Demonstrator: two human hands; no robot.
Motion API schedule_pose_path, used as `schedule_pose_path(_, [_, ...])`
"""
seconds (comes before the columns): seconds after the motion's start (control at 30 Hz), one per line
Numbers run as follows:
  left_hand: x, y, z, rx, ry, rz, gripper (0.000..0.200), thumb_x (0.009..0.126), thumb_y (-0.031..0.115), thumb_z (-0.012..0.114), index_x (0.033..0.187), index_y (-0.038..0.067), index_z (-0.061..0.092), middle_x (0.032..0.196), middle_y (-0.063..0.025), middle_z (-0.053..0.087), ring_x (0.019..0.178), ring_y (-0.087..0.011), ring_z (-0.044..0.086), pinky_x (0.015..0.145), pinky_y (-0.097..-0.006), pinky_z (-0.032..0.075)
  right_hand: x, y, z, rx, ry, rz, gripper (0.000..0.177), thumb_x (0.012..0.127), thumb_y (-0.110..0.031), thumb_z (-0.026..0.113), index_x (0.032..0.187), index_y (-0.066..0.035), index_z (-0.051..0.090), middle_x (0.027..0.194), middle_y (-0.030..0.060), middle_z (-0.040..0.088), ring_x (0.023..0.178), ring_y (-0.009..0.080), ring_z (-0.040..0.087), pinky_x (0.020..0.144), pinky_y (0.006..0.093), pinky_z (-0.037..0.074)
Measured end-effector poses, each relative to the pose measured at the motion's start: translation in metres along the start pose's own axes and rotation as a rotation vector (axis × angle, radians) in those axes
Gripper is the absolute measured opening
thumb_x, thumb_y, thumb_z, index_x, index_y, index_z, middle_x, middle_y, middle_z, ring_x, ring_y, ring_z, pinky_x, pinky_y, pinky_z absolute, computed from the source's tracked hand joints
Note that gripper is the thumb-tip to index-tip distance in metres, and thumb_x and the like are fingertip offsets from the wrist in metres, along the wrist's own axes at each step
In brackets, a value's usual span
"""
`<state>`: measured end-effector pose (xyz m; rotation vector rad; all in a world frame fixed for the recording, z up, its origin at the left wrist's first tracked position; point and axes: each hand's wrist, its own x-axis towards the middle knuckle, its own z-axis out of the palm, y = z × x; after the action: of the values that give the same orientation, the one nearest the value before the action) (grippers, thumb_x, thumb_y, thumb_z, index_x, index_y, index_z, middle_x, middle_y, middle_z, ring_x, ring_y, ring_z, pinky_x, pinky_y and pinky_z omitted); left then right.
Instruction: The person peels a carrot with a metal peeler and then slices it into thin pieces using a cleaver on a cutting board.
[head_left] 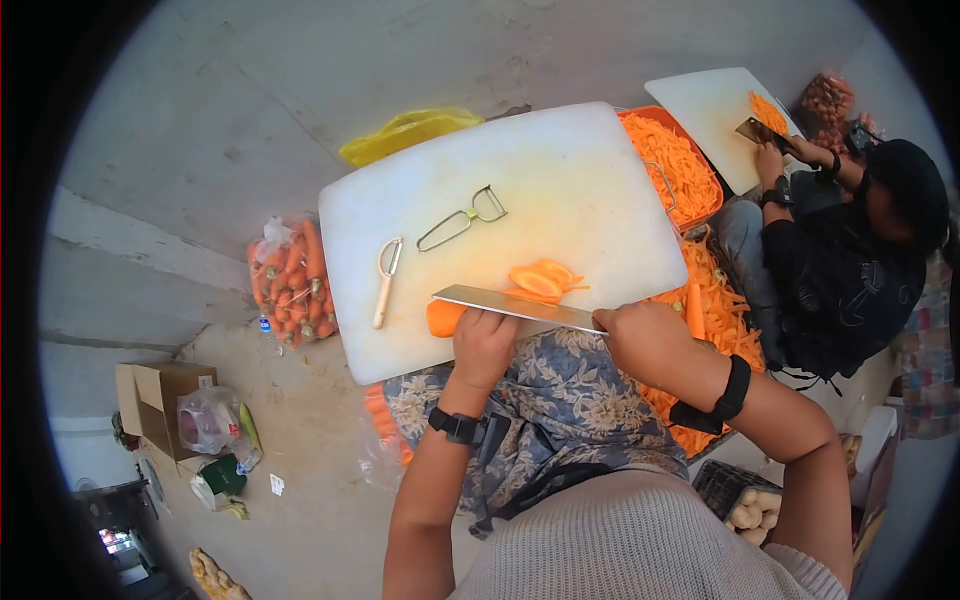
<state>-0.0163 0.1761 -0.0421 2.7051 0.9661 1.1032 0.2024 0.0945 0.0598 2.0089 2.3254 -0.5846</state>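
Note:
My right hand [640, 338] is wrapped round the handle end of a wide-bladed kitchen knife [515, 304]. The blade lies across a carrot [444, 319] near the front edge of the white cutting board [430, 190]. Behind the blade, my left hand [484, 346] presses on the carrot with bent fingers, partly hidden by the knife. Thin carrot slices [540, 279] lie overlapped just beyond the blade. Farther up the board rest a metal-framed peeler [462, 220] and a pale-handled peeler [386, 285].
Shredded carrot fills an orange tray [672, 165] and a heap below it. A bag of whole carrots [292, 285] stands left of the board. To the right, another person [850, 260] cuts carrot on a second board [705, 110]. A cardboard box [160, 405] sits on the floor.

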Motion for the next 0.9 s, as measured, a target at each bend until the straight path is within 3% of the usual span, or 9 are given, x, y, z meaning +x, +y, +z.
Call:
schedule_pose_path(0.4, [0.007, -0.001, -0.002, -0.012, -0.055, 0.004, 0.026, 0.066, 0.005, 0.061, 0.092, 0.005, 0.067, 0.093, -0.0079, 0.062, 0.085, -0.0273, 0.059, 0.072, -0.0356, 0.05, 0.039, -0.006, 0.009, 0.003, -0.063, -0.018, 0.016, 0.075, -0.008, 0.059, 0.088, -0.005, 0.067, 0.066, 0.0162, 0.064, 0.063, 0.0341, 0.064, 0.059, 0.045, 0.051])
schedule_pose_path(0.47, [0.004, -0.002, -0.003, -0.003, -0.075, -0.005, 0.026, 0.066, 0.005, 0.061, 0.091, 0.005, 0.067, 0.092, -0.0076, 0.062, 0.084, -0.0267, 0.059, 0.071, -0.0353, 0.05, 0.06, -0.011, 0.021, 0.07, -0.055, -0.035, 0.01, 0.07, -0.005, 0.061, 0.076, -0.002, 0.067, 0.072, 0.0189, 0.066, 0.068, 0.0349, 0.066, 0.064, 0.0431, 0.053])
schedule_pose_path(0.57, [0.005, -0.002, -0.002, -0.025, -0.014, 0.0, 0.025, 0.066, 0.005, 0.06, 0.091, 0.006, 0.066, 0.092, -0.0068, 0.062, 0.083, -0.0261, 0.058, 0.07, -0.0355, 0.049, 0.07, -0.014, 0.031, 0.074, -0.01, -0.077, 0.015, 0.075, -0.008, 0.058, 0.087, -0.004, 0.066, 0.07, 0.018, 0.065, 0.066, 0.0349, 0.065, 0.061, 0.0455, 0.051])
schedule_pose_path(0.9, [0.01, 0.003, -0.016, 0.081, -0.039, 0.03, 0.024, 0.072, 0.01, 0.062, 0.096, 0.007, 0.068, 0.098, -0.005, 0.063, 0.095, -0.0241, 0.058, 0.081, -0.0381, 0.046, 0.069, -0.007, 0.033, 0.104, 0.033, -0.036, 0.016, 0.078, -0.011, 0.058, 0.088, -0.005, 0.068, 0.073, 0.0175, 0.066, 0.071, 0.035, 0.065, 0.065, 0.045, 0.052])
